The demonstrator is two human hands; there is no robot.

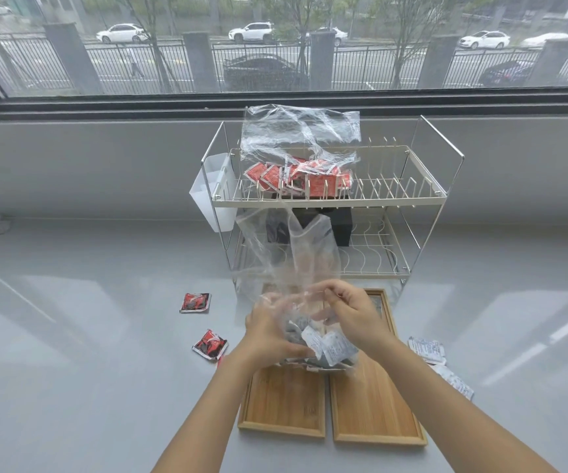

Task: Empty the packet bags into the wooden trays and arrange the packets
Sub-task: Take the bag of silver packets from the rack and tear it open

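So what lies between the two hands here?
In the head view, a clear plastic bag of white packets sits between the left hand and right hand, above the wooden trays.

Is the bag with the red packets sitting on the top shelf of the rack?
Yes, the bag of red packets lies on the top shelf of the rack, above the hands.
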